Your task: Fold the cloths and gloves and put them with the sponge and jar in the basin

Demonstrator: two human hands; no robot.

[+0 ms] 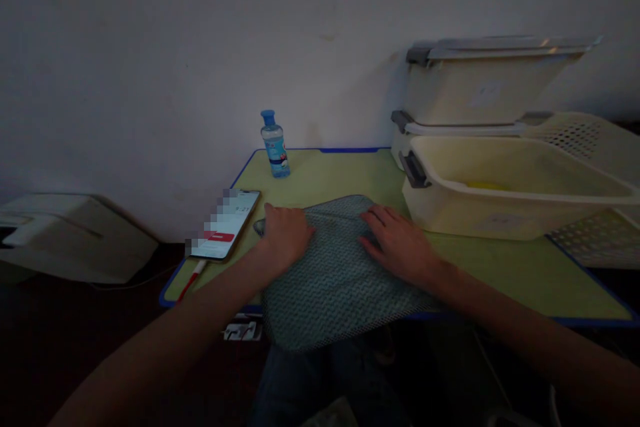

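Note:
A grey-green textured cleaning cloth (335,280) with a stitched edge lies spread on the table, its near part hanging over the front edge. My left hand (286,235) is closed on the cloth's upper left side, fingers curled and mostly hidden from view. On the right side of the cloth, my right hand (400,240) rests with its fingers stretched out and slightly apart, thumb toward the middle. Close to my left hand, a phone (227,227) with a lit screen lies on the table, a red and white cable (193,278) plugged into it.
A clear blue-capped bottle (276,147) stands upright at the back left of the yellow-green table (330,177). An open cream bin (480,210) sits on the right, before stacked lidded boxes (480,87) and a perforated basket (590,247). A white box (75,233) is at far left.

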